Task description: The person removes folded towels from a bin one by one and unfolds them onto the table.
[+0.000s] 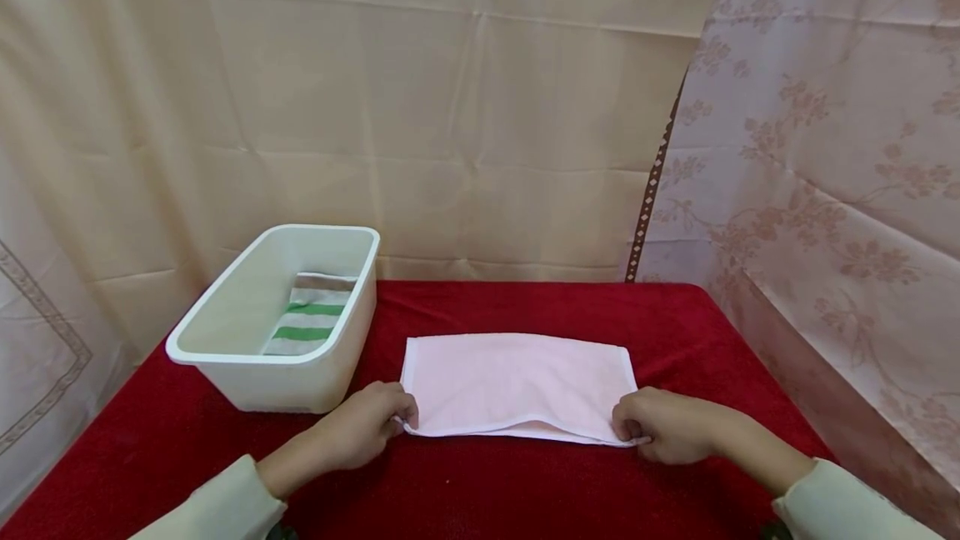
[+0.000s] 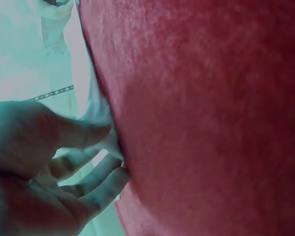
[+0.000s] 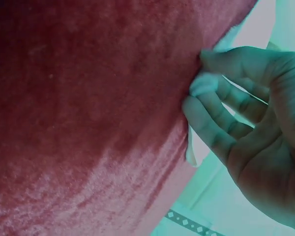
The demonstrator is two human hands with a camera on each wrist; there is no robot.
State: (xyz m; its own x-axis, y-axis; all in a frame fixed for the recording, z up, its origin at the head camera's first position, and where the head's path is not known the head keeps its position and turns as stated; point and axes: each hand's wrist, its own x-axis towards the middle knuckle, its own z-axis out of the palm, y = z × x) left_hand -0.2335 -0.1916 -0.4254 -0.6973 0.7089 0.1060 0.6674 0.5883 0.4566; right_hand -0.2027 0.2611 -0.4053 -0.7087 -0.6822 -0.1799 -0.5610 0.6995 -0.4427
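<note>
A pale pink towel [image 1: 517,382] with white edging lies folded on the red cloth, its near edge bowed up slightly in the middle so that the layers part there. At its near left corner my left hand [image 1: 367,423] pinches the edge between thumb and fingers. The near right corner is pinched by my right hand [image 1: 678,426]. In the left wrist view, the thumb of the left hand [image 2: 49,162] presses the white edge of the towel [image 2: 81,64]. A bit of towel corner [image 3: 205,84] pokes out between the right thumb and fingers in the right wrist view.
A white plastic basin [image 1: 273,359] stands at the left of the red-covered table [image 1: 480,490]. Inside it lies a cloth [image 1: 311,319] striped green, white and brown. Behind the table hangs a beige curtain [image 1: 420,107], with a floral curtain [image 1: 847,148] on the right.
</note>
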